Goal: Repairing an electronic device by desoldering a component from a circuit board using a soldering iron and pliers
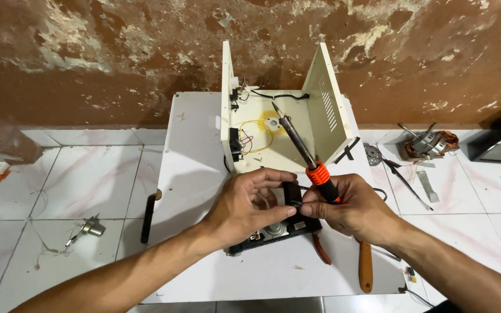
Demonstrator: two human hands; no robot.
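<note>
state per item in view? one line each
soldering iron: held in right hand, tip up toward the wall
small black part: pinched between both hands
left hand: closed on the black part
cream metal casing: open, wires exposed inside
pliers: lying on the white board, unheld
motor: on floor tiles, loose

An open metal case (279, 124) stands at the back of a low table (192, 174). Before it lies a circuit unit (273, 232), pliers (366, 266) to its right. A motor (430, 144) lies on the floor (76, 179), right of the table.
</note>
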